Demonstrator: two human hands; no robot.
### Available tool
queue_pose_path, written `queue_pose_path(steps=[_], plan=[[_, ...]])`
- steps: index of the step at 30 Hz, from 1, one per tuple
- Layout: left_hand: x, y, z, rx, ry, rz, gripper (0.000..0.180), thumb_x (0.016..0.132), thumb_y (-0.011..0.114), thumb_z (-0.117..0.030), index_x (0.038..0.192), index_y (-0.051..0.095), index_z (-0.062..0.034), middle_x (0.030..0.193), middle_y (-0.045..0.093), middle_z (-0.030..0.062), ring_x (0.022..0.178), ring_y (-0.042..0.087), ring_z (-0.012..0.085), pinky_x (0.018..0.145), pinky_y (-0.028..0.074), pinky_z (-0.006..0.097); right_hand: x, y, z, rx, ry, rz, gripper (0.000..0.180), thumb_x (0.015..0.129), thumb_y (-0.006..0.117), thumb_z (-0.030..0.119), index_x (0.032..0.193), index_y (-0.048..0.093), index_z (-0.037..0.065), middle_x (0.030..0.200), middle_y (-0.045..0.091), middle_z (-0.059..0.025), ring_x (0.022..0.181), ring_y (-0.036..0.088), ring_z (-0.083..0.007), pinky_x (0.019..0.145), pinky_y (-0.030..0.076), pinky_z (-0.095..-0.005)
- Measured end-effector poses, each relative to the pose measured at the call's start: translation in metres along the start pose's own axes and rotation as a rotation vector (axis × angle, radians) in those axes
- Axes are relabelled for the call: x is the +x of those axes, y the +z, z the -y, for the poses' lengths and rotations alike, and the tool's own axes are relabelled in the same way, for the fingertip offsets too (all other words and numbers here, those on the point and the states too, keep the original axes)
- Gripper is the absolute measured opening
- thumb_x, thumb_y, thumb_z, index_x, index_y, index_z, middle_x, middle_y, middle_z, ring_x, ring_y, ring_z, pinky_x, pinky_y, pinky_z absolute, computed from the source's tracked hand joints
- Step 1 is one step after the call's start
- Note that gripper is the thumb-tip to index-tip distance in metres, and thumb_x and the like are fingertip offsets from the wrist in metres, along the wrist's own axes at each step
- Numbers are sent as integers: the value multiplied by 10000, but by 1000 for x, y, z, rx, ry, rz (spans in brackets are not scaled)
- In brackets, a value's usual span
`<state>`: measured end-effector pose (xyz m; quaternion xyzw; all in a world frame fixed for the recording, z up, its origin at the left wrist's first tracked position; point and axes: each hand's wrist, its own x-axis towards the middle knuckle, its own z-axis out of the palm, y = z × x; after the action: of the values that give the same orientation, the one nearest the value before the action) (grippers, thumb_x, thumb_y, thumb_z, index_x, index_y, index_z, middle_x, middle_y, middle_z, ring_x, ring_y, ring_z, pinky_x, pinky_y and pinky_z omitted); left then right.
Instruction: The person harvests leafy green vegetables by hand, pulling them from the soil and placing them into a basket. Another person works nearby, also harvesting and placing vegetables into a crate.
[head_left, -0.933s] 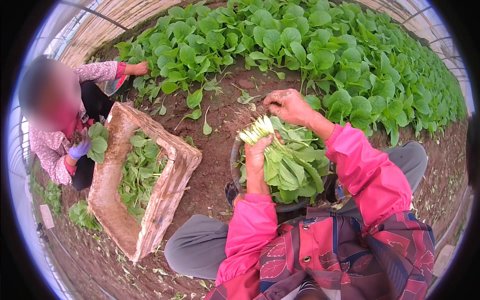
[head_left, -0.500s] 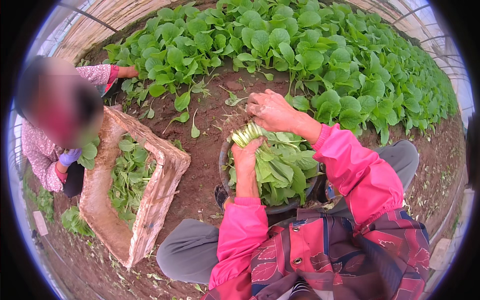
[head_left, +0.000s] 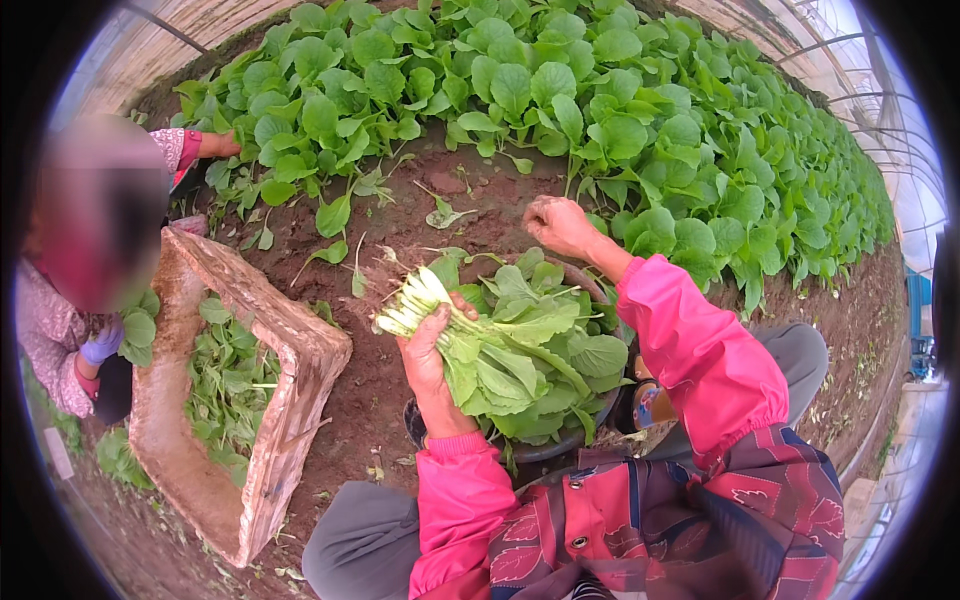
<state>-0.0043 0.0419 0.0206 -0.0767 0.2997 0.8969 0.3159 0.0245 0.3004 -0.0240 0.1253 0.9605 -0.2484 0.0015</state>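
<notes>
The left hand [head_left: 428, 352] has its grip closed around a bunch of leafy greens [head_left: 510, 350] over a dark basin [head_left: 560, 440], while the right hand [head_left: 557, 224] is fisted above bare soil [head_left: 400, 220].

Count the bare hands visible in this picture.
3: the left hand gripping the bunch of greens, the right hand over the soil, a co-worker's hand among the plants. Others may be hidden.

Bright pink sleeves [head_left: 700, 350], a red patterned apron [head_left: 720, 520], green leaves with pale white stems [head_left: 500, 345], reddish-brown soil [head_left: 380, 390], a tan crate [head_left: 290, 340] beside it.
</notes>
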Motion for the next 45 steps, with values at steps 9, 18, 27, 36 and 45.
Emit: queue_pose_path(steps=[9, 18, 27, 36, 45], plan=[[27, -7, 4, -24, 40, -2, 332, 732, 597, -40, 1034, 474, 25, 822, 526, 148, 729, 503, 239, 667, 435, 377, 90, 58, -121, -1090, -155, 335, 154, 739, 542, 182, 801, 671, 125, 878, 610, -85, 899, 550, -235, 834, 331, -376], [42, -17, 9, 12, 69, -54, 331, 735, 576, -31, 1034, 452, 38, 809, 507, 166, 714, 491, 238, 640, 433, 375, 112, 75, -179, -1284, 190, 645, 198, 820, 505, 194, 911, 682, 195, 847, 655, 1, 825, 602, -238, 683, 395, -477], [41, -16, 5, 29, 55, -41, 339, 724, 587, -29, 1032, 461, 39, 800, 523, 161, 712, 503, 248, 650, 442, 378, 92, 50, -129, -1020, 199, 513, 157, 769, 563, 174, 886, 668, 173, 823, 653, 41, 792, 637, -186, 546, 479, -396], [20, 17, 1, 87, 61, 1, 318, 697, 575, 4, 1002, 490, 36, 793, 561, 147, 687, 540, 222, 645, 467, 348, 47, 18, 14, -521, -44, 195, 184, 764, 464, 83, 896, 583, 34, 712, 637, -122, 648, 629, -261, 517, 468, -388], [-14, 31, 1, 221, -43, 124, 310, 698, 598, -28, 996, 528, 20, 764, 587, 125, 640, 575, 212, 572, 484, 309, 18, -33, 118, 435, 97, -159, 251, 729, 615, 150, 861, 532, -46, 700, 572, -182, 685, 598, -228, 631, 457, -352]])
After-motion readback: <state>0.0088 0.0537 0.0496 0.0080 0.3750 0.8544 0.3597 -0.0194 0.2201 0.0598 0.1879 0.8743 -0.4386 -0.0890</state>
